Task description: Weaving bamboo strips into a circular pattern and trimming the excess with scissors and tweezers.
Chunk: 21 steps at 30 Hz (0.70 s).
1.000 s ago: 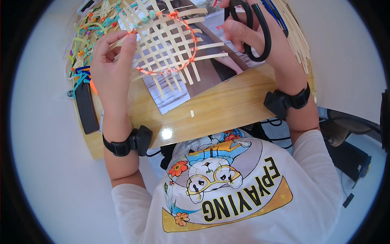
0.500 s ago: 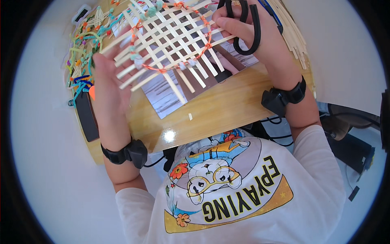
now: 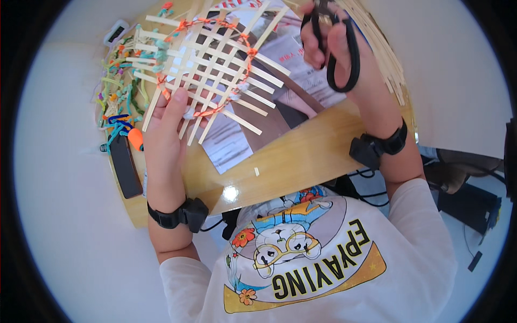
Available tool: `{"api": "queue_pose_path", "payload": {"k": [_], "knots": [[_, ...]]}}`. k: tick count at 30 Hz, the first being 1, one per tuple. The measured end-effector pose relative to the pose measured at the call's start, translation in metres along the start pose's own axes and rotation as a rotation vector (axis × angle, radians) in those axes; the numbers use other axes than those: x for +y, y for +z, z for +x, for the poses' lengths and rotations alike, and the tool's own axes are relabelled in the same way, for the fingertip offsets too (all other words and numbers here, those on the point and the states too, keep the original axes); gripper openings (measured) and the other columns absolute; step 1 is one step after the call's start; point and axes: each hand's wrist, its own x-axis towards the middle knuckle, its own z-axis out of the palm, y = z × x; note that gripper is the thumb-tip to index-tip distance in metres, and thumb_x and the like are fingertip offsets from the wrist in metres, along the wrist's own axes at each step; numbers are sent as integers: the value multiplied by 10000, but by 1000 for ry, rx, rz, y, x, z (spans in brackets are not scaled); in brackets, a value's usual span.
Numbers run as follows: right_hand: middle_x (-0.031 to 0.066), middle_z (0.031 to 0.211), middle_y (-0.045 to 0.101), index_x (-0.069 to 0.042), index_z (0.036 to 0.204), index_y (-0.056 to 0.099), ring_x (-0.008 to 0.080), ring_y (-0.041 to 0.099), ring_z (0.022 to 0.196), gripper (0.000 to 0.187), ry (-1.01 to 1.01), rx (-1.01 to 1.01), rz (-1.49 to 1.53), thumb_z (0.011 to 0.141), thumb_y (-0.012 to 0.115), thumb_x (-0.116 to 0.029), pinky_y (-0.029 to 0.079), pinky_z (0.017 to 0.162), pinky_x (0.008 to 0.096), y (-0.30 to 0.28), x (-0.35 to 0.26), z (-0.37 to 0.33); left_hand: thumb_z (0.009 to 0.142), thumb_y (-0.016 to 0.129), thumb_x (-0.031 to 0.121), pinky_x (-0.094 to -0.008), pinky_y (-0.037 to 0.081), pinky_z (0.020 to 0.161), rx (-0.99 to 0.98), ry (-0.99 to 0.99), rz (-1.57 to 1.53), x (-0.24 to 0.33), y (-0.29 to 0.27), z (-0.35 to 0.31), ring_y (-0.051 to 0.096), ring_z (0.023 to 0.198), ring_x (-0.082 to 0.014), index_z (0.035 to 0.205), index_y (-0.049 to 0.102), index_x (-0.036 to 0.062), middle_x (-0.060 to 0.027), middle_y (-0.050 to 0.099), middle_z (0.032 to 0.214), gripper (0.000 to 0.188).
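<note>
My left hand (image 3: pixel 171 110) is closed on the lower left edge of a woven lattice of pale flat strips (image 3: pixel 218 67), thumb on top. Orange cord, with white and pale green tufts tied in places, is twisted in a ring around the weave. The strip ends stick out past the ring at uneven lengths. At the upper right, my right hand (image 3: pixel 338 46) grips a pair of scissors (image 3: pixel 354 62) by its black loop handles. Their blades are hidden or out of the picture. The scissors are apart from the lattice.
Printed sheets (image 3: pixel 229 148) lie beneath the lattice on the wooden table (image 3: pixel 291 156). A tangle of coloured cords (image 3: pixel 116 97) covers the left side, near a dark flat object (image 3: pixel 125 167) and an orange oval piece (image 3: pixel 135 139). Loose pale strips (image 3: pixel 385 59) lie at the right edge.
The lattice has moved left and turned in my left hand, whose thumb now lies over it. My right hand has let go of the lattice and moved away to the right with the scissors.
</note>
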Motion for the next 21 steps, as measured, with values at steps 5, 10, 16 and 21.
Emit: {"api": "queue_pose_path", "payload": {"k": [5,10,16,21], "knots": [[-22,806,415,-60,1218,436,45,401,661,655,267,-128,-137,800,658,-513,344,621,191,28,4,-13,909,575,202,-245,513,578,185,63,-35,6,5,-2,630,752,-121,1082,573,28,-67,650,906,246],[-34,784,419,-46,1209,430,63,413,749,499,292,-141,17,852,670,-298,345,683,215,37,5,-14,923,543,299,-248,523,672,220,124,-2,9,0,-3,643,814,-142,1153,553,21,-74,635,1010,360],[-31,790,406,-55,1250,394,67,395,742,599,227,-201,96,828,686,-364,340,703,211,47,14,-19,922,559,282,-224,490,662,262,110,-79,12,17,-9,614,769,-101,1097,570,65,-46,652,950,279],[-11,808,411,-46,1241,385,75,405,707,748,184,-124,40,772,638,-570,377,658,215,50,14,-21,931,544,285,-241,491,670,302,116,-124,10,21,-9,612,782,-105,1128,552,63,-56,647,980,297]]}}
